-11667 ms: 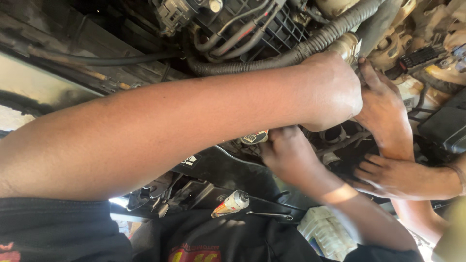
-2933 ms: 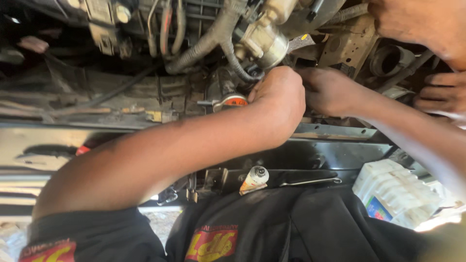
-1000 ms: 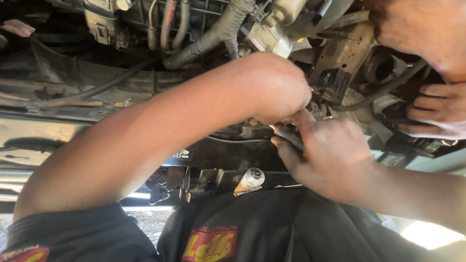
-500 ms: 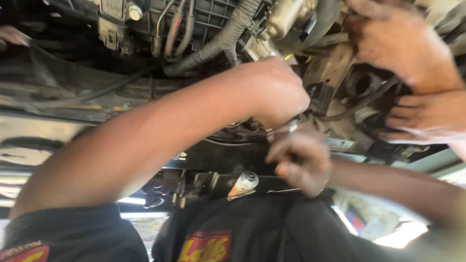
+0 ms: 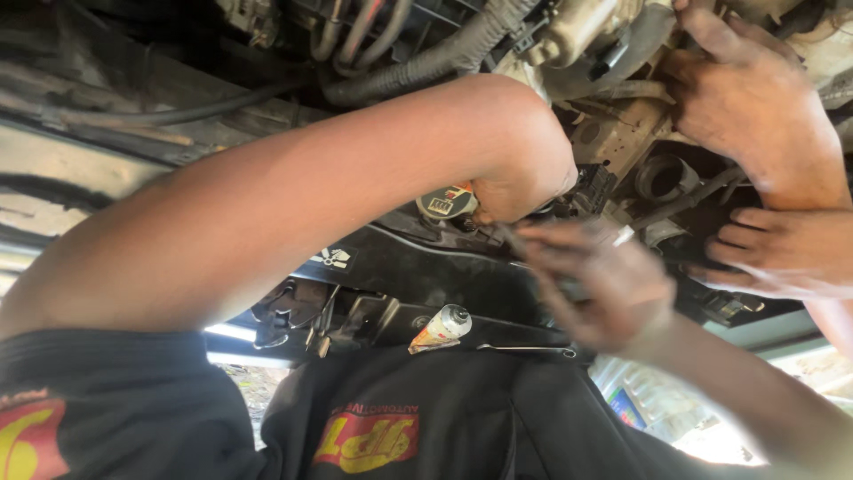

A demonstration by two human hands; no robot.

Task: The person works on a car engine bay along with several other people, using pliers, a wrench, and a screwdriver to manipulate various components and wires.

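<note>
At the left, the wearer's bare left forearm was seen crossing the view from a black sleeve [image 5: 107,400] up toward the engine. Above it, ribbed black hoses [image 5: 426,62] were routed across the underside of the engine. The left hand [image 5: 524,164] was pressed in among engine parts, just beside a round cap with a yellow and red label [image 5: 447,203]; its fingers were curled under and hidden, so whether anything was clamped in them could not be told. Lower down, a small tube with a white cap [image 5: 440,327] was lying on the black cross panel [image 5: 418,276], with a thin metal rod [image 5: 524,348] just beside it. The right hand [image 5: 604,284] was blurred; its fingers [image 5: 551,240] were bent, partly apart, near the left hand, and any grip could not be told. At the far right, another person's two hands [image 5: 755,98] [image 5: 782,249] were placed on the engine parts, near a round metal opening [image 5: 662,176].
</note>
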